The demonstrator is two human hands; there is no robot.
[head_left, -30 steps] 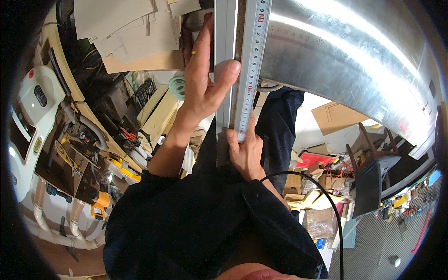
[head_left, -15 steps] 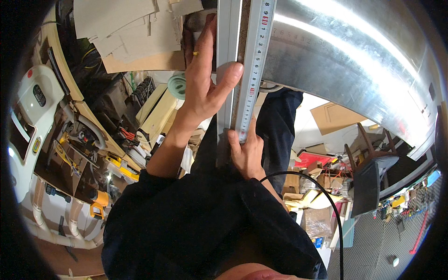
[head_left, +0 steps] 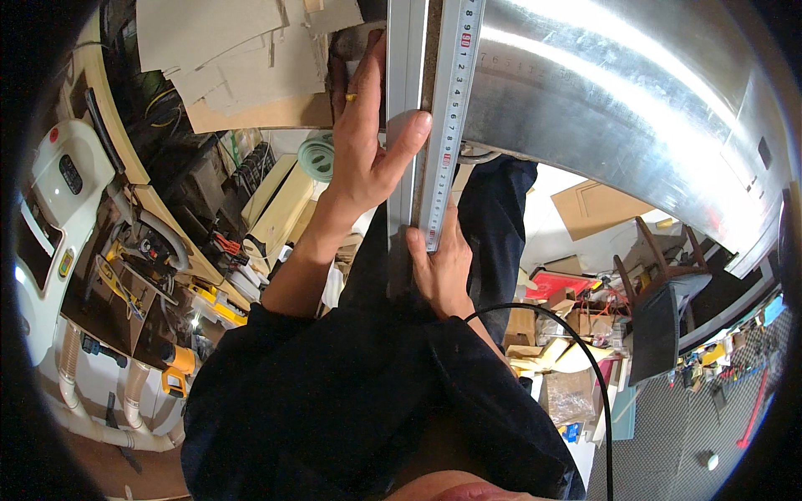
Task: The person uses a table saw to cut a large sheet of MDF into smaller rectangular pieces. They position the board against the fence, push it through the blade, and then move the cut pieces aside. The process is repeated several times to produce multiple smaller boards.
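A long silver metal rail [head_left: 403, 92] runs away from my body, with a white ruler strip [head_left: 455, 100] along its right side and a brownish gap between them. My left hand [head_left: 361, 163] clasps the rail from the left, its thumb across the top and its fingers along the far left side. Closer to me, my right hand [head_left: 443, 263] grips the near end of the ruler strip. Its thumb lies on the left of that end and its fingers on the right, partly hidden.
A shiny metal surface [head_left: 576, 108] spreads to the right. Cardboard sheets [head_left: 234, 58] lie at the far left. A white machine [head_left: 71, 192] stands left, and a dark chair [head_left: 656, 330] right. Tools and scraps clutter the floor. A black cable [head_left: 597, 367] curves past my right arm.
Both hands keep the same holds on the rail and the ruler strip. The view has shifted very slightly.
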